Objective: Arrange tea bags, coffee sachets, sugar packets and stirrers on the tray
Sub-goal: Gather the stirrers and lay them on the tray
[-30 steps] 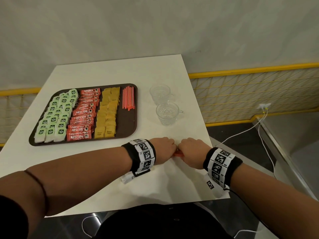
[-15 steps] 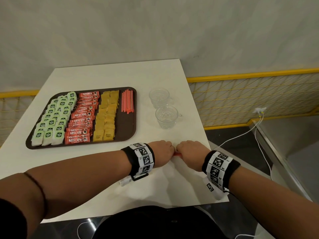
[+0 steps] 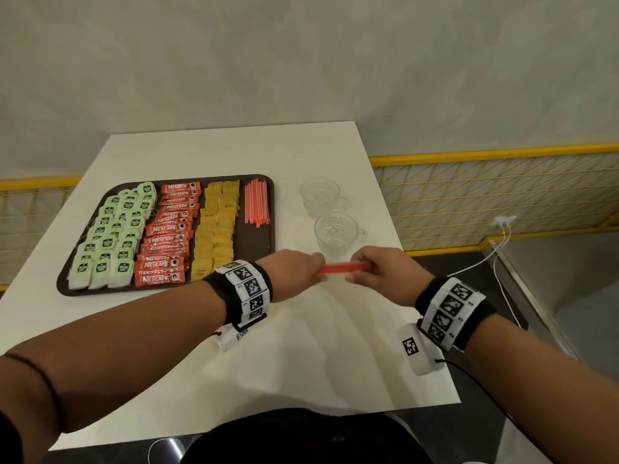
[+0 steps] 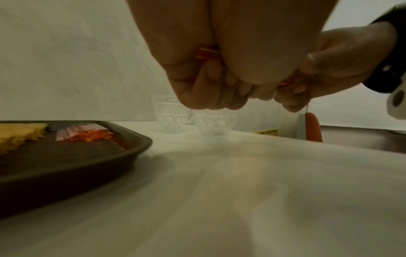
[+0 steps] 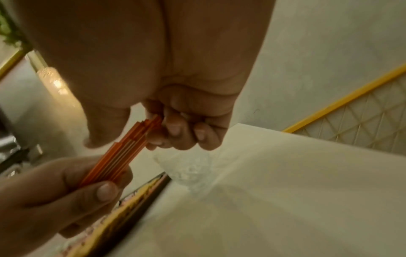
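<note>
Both hands hold a bundle of orange stirrers (image 3: 340,268) level above the white table, right of the tray. My left hand (image 3: 298,270) grips its left end, my right hand (image 3: 375,272) pinches its right end. The right wrist view shows the stirrer bundle (image 5: 123,156) running between the two hands. The brown tray (image 3: 256,244) holds rows of green tea bags (image 3: 110,236), red coffee sachets (image 3: 167,232), yellow sugar packets (image 3: 216,229) and a strip of orange stirrers (image 3: 257,203) at its right side.
Two clear glass cups (image 3: 335,231) stand on the table right of the tray, just beyond the hands. The table's right edge (image 3: 418,296) drops off beside my right wrist. A yellow mesh railing (image 3: 485,199) and a white cable (image 3: 495,256) lie further right.
The hands lifted off the table and moved apart, so more of the stirrer bundle shows between them. The camera view dipped slightly.
</note>
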`<state>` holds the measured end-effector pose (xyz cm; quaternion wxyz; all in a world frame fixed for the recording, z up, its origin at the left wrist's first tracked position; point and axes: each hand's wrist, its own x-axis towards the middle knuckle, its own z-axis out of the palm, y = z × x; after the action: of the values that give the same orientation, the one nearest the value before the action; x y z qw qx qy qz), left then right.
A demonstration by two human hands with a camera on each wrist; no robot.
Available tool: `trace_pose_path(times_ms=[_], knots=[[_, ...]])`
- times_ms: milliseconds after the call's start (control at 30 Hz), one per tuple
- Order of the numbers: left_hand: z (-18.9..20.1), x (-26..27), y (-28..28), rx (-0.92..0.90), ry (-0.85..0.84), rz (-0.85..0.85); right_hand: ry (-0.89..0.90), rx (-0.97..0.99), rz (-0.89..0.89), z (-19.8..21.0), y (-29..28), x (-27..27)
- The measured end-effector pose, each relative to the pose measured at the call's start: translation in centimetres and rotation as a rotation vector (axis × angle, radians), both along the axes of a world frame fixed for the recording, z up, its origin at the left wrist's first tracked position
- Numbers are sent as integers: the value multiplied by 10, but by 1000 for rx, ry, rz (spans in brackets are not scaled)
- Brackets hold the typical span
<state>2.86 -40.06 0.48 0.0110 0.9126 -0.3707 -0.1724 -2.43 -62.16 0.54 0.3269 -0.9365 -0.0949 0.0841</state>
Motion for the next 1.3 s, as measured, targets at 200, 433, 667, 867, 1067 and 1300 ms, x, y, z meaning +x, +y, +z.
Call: trace_pose_path(times_ms=[200, 433, 667, 867, 1067, 1300], knots=[[22, 9, 26, -180, -189, 15, -5, 324, -48, 19, 58, 23], [30, 29, 76, -451, -190, 196, 18, 516, -140, 21, 111, 42], [38, 40, 119, -836, 13, 490, 87, 654, -225, 31, 147, 62], [41, 46, 129, -799, 295, 547, 92, 686, -204, 35, 175, 75], [37, 63, 150, -220, 178, 34, 193, 405, -10, 31, 178, 85], [14, 81, 138, -52, 194, 145, 251, 472, -322, 11, 189, 83]])
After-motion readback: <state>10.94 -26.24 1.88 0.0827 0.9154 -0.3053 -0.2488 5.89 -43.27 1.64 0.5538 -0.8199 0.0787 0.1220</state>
